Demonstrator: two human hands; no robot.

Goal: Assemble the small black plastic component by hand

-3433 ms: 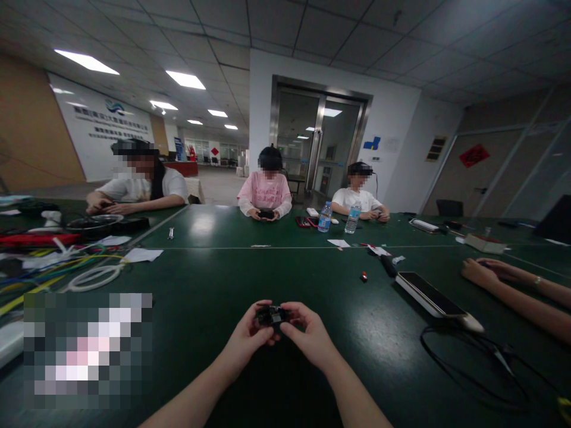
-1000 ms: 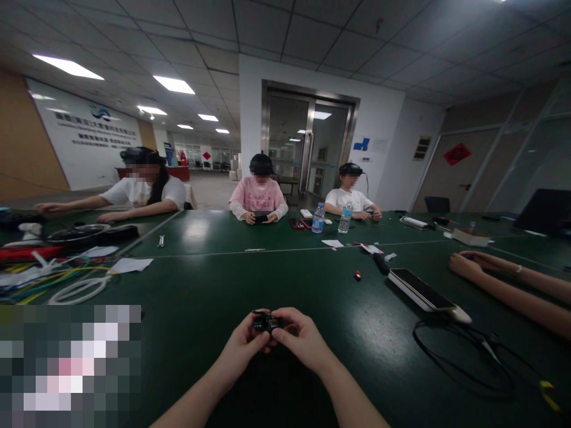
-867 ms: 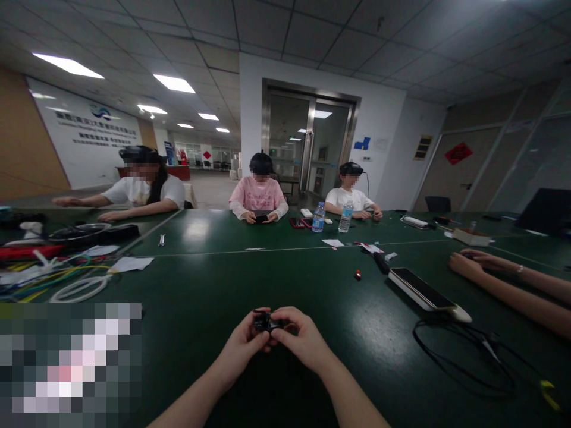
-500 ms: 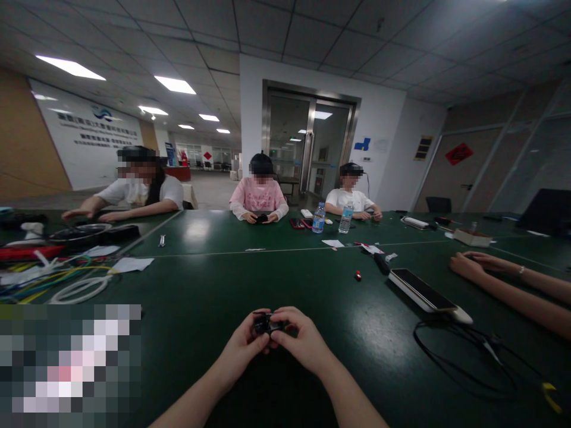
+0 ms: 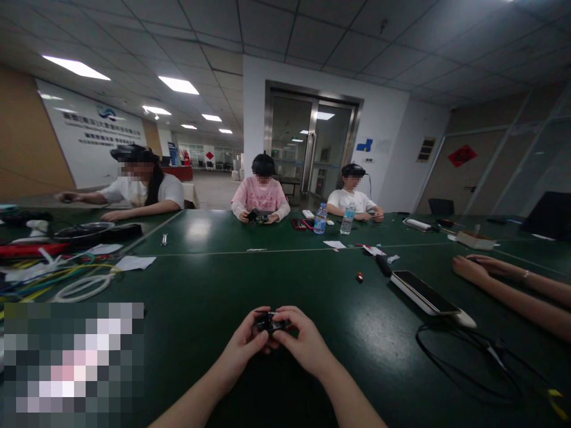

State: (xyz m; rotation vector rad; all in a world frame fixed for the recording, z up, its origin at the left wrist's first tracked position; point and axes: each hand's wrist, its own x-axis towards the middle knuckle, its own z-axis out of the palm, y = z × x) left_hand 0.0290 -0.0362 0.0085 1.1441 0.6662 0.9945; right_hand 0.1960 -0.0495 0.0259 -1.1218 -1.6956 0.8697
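Note:
Between my two hands is a small black object, partly covered by fingers, so its kind does not show. My left hand grips its left end, thumb on the near side. On the opposite end, my right hand is closed with its thumb along the near edge. Both hands hover low over the dark green table, fingertips nearly meeting. Farther off lies a tiny red and silver piece, touched by neither hand.
At right, a phone rests on a white device, with a black cable nearer me. Another person's hands are beyond. Bottles stand mid-table; coiled wires lie left. Three people sit opposite.
My hands keep hold of the black object, which has turned slightly. The person at far left has stretched an arm outward. The person in pink has moved the things they hold apart.

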